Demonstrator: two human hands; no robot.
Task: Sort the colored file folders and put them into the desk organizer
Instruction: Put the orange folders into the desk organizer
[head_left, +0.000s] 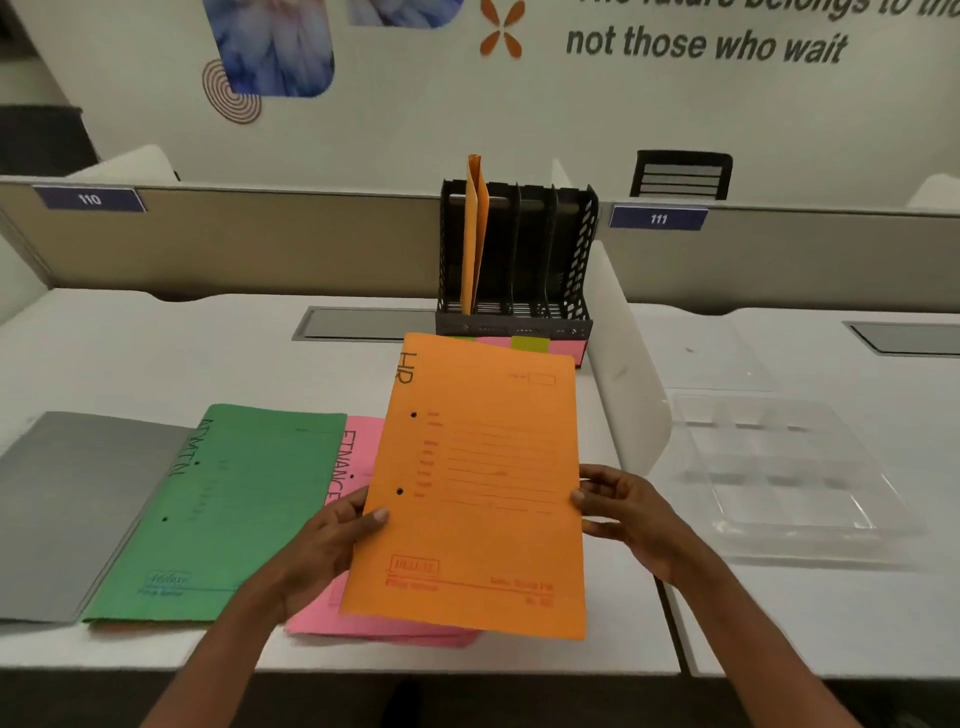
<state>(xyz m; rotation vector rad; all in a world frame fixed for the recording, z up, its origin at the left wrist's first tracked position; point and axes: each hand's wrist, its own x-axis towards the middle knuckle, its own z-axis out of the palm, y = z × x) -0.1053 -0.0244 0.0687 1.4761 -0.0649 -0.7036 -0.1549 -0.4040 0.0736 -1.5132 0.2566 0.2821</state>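
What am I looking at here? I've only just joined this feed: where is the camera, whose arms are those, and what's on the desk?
There is no machine here. A person works with bare hands, and the single picture comes from a camera worn on their head, looking forward and down. The left hand and the right hand each grip a side edge of an orange folder marked HR, held above the desk. On the desk to the left lie a grey folder, a green folder and a pink folder, partly overlapping. Behind them stands the black organizer, with a second orange folder upright in its leftmost slot; the other slots look empty. To the right lies a clear plastic tray.
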